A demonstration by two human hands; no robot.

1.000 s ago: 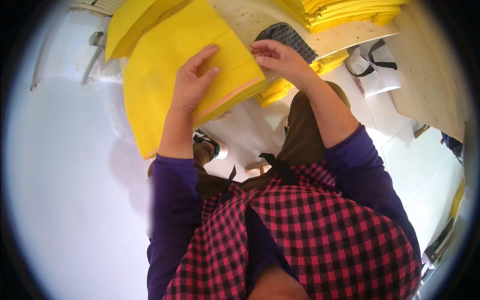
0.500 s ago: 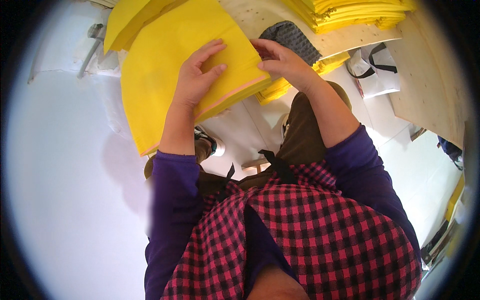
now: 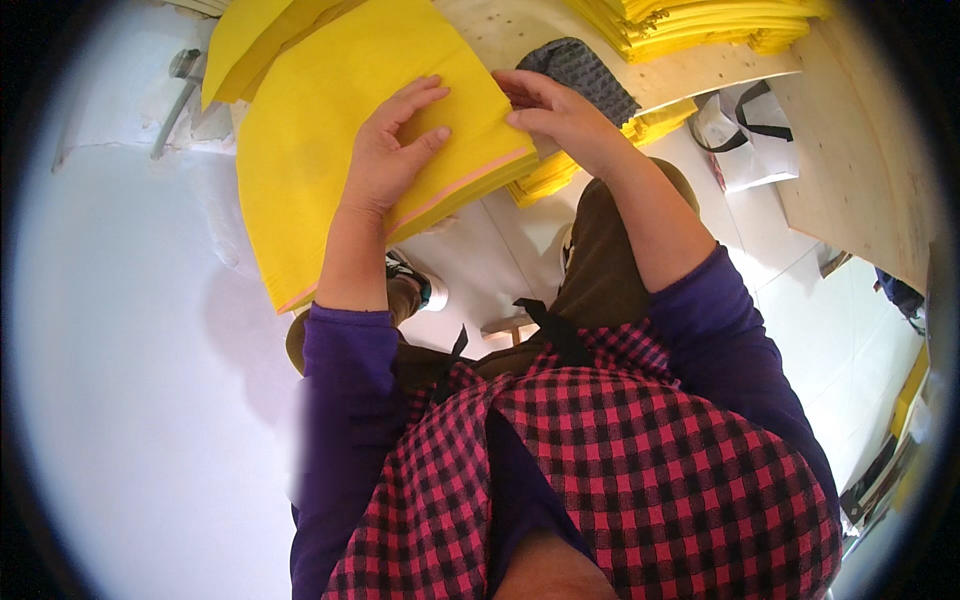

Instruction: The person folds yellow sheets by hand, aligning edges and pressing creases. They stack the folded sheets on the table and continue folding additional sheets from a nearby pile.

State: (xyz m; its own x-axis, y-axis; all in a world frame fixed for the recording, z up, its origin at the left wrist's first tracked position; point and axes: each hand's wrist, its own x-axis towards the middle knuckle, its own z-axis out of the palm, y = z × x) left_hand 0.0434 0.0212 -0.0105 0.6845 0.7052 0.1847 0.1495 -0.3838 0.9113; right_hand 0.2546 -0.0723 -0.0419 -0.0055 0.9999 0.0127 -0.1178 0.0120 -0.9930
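Observation:
A thick stack of yellow cloth-like sheets [image 3: 320, 130] lies in front of me, with a thin pink strip along its near edge. My left hand [image 3: 392, 150] rests on the top sheet, fingers stretched out and thumb spread. At the stack's right edge is my right hand [image 3: 565, 120]. Its thumb and forefinger touch the edge with a gap between them, and the other fingers are partly hidden behind. Just beyond the right hand sits a dark grey patterned cloth item [image 3: 580, 75].
Another yellow pile [image 3: 700, 25] lies on the wooden table [image 3: 680, 85] at the far right. More yellow sheets [image 3: 550, 180] show under the grey item. A white bag with black handles [image 3: 755, 140] stands on the floor at right. Yellow sheets [image 3: 240, 50] curve up at far left.
Both hands keep nearly the same places on the stack. The right hand has shifted very slightly left, and the whole view has moved a little.

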